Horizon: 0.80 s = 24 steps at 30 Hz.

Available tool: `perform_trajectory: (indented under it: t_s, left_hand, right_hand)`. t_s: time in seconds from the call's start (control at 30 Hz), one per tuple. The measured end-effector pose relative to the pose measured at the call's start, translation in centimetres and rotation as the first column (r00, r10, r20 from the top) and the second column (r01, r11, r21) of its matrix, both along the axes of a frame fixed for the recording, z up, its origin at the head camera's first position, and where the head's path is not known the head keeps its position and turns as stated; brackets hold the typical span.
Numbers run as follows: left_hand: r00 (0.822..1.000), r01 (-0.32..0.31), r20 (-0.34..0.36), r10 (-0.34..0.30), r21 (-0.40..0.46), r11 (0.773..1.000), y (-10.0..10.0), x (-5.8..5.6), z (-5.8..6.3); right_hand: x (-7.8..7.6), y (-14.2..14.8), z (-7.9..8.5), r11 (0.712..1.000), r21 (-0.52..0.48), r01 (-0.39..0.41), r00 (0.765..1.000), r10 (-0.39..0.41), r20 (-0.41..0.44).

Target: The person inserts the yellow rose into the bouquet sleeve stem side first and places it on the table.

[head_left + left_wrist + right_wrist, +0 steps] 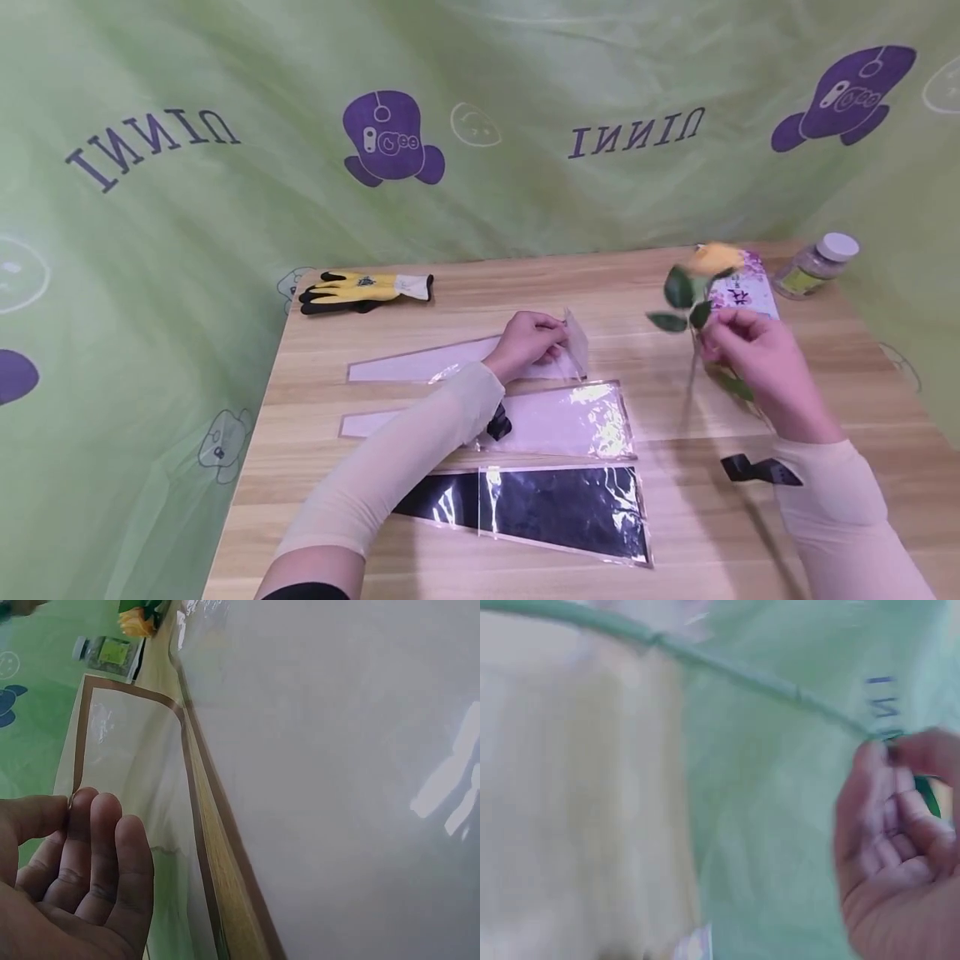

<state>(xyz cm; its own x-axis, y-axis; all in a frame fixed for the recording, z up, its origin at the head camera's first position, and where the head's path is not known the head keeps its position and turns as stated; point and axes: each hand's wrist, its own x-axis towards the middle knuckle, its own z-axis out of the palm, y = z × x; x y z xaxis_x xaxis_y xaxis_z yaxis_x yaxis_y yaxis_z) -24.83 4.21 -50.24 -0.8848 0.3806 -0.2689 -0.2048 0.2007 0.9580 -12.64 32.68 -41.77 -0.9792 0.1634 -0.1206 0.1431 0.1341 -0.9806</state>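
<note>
In the head view, my left hand (531, 342) pinches the raised wide-end edge of the farthest white flower wrapping sleeve (420, 362). The left wrist view shows the sleeve's clear film (124, 742) with a brown border, its edge between thumb and index finger. My right hand (765, 362) pinches the stem of a yellow rose (716, 260) with green leaves, held up over the table's right side. The long green stem (727, 667) crosses the blurred right wrist view. Nearer to me lie a second white sleeve (558, 421) and a black sleeve (558, 504), partly hidden by my left arm.
Yellow and black work gloves (360, 287) lie at the table's back left. A white-lidded jar (813, 267) stands at the back right, beside a flower-printed packet (753, 287) behind the rose. A green printed curtain (525, 200) hangs behind the wooden table (300, 467).
</note>
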Motion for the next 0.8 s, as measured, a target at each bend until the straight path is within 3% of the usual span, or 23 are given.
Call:
perform_trajectory:
  t_s: [0.07, 0.13, 0.27, 0.4, 0.53, 0.8]
  left_hand:
    - [1.0, -0.014, 0.0, 0.014, 0.004, 1.0, -0.1, -0.1, 0.0]
    - [1.0, -0.015, 0.005, 0.015, 0.005, 1.0, -0.1, 0.0, 0.1]
    - [1.0, -0.003, 0.018, 0.003, 0.012, 1.0, 0.1, 0.1, 0.2]
    - [1.0, 0.007, 0.02, -0.007, 0.028, 1.0, 0.2, 0.0, 0.2]
    - [1.0, 0.018, 0.021, -0.019, 0.039, 0.999, 0.1, -0.1, 0.1]
    - [1.0, 0.027, -0.011, -0.026, 0.044, 0.999, 0.7, 0.2, 0.5]
  right_hand:
    - [-0.9, -1.0, 0.9, 0.965, -0.26, 0.03, 0.989, -0.066, -0.134]
    - [-1.8, -2.0, 1.2, 0.916, -0.398, 0.041, 0.963, -0.142, -0.227]
    - [-3.0, -3.1, 0.5, 0.878, -0.461, 0.13, 0.889, -0.31, -0.338]
    - [-3.6, -3.0, -0.3, 0.849, -0.482, 0.215, 0.834, -0.417, -0.363]
    - [-3.7, -2.8, -0.7, 0.847, -0.464, 0.26, 0.836, -0.438, -0.331]
    - [-3.4, -2.9, -1.9, 0.894, -0.368, 0.257, 0.839, -0.395, -0.373]
